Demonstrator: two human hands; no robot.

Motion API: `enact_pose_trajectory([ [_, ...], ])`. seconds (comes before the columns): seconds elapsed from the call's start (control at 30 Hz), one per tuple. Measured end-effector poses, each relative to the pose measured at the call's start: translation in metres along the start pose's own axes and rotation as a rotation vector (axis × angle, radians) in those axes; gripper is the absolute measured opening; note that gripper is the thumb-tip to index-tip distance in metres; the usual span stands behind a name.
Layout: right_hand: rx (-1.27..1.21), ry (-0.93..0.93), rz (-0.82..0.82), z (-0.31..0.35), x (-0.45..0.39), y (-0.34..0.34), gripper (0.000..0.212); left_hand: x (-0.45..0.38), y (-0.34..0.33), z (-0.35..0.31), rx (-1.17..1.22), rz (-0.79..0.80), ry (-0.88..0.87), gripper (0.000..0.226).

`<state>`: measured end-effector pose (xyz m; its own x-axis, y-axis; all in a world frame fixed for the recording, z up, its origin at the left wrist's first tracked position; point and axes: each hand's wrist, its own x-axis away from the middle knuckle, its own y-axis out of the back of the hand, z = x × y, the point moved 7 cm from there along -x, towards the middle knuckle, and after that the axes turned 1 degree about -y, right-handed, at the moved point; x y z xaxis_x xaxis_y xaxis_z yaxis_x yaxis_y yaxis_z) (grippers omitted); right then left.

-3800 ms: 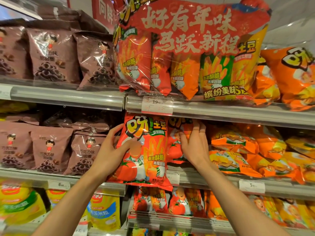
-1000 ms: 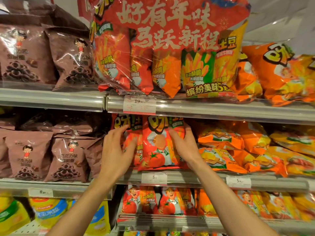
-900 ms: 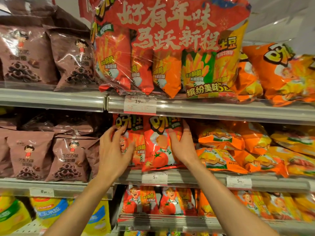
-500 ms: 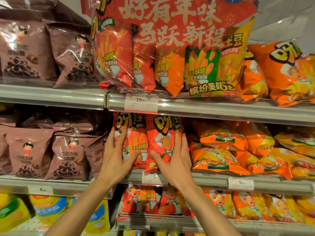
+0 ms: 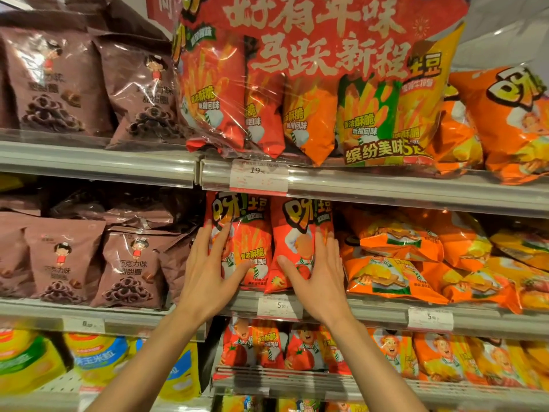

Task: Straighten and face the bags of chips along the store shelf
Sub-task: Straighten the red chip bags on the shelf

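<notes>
Head view: two flat hands on two red chip bags on the middle shelf [image 5: 371, 310].

The left hand [image 5: 208, 278] lies with straight, spread fingers against the left red bag [image 5: 249, 239]; the right hand [image 5: 318, 278] presses likewise, unclenched, on the right red bag [image 5: 297, 233]. Both bags stand upright, side by side, faces forward. The palms hide their lower parts; orange bags [image 5: 395, 263] slump just beside them, print blurred.
</notes>
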<state>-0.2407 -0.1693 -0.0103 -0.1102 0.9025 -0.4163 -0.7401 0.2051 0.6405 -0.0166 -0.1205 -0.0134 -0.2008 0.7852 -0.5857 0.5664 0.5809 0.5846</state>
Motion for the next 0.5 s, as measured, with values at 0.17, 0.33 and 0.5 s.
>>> enact_pose_trajectory([
  [0.17, -0.077, -0.013, -0.005, 0.000, 0.024, 0.027, 0.072, 0.019, 0.030, -0.015, 0.037, -0.150, -0.050, 0.048],
  [0.33, -0.113, 0.023, -0.081, -0.005, 0.058, 0.050, 0.039, 0.046, 0.032, -0.027, 0.205, -0.131, -0.027, 0.027],
  [0.5, -0.192, -0.144, -0.081, -0.049, 0.096, 0.077, 0.023, 0.070, 0.004, -0.032, 0.424, -0.028, 0.146, 0.028],
])
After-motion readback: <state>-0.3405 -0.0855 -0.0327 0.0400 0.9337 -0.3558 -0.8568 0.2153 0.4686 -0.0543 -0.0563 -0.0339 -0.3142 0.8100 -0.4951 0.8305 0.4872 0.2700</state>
